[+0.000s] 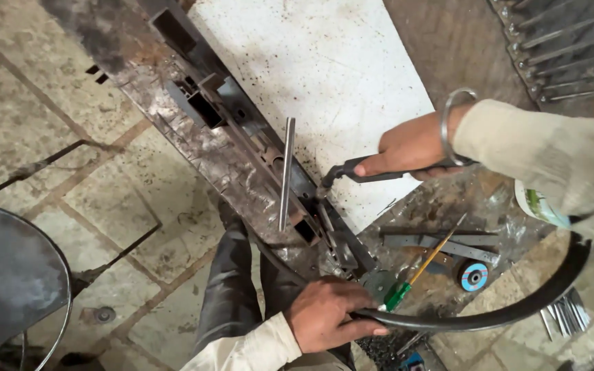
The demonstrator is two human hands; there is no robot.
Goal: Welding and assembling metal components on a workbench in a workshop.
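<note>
My left hand (330, 315) grips a thick black cable (517, 309) low in the view. The cable curves away to the right. Just beyond the fingers is a green clamp (397, 295) holding a thin yellowish rod (436, 253). My right hand (412, 145), with a metal bangle (451, 127) on the wrist, is closed on a dark grey handle (352, 170). That handle reaches toward a long rusty steel frame (235, 137) running diagonally. A slim steel rod (286, 173) lies across the frame, left of my right hand.
A speckled white sheet (324, 69) lies behind the frame. Flat steel strips (441, 242) and a blue grinding disc (474, 276) lie on the right. Steel rods (565, 48) are stacked at top right. A round dark metal plate (8, 275) sits at left on the stone floor.
</note>
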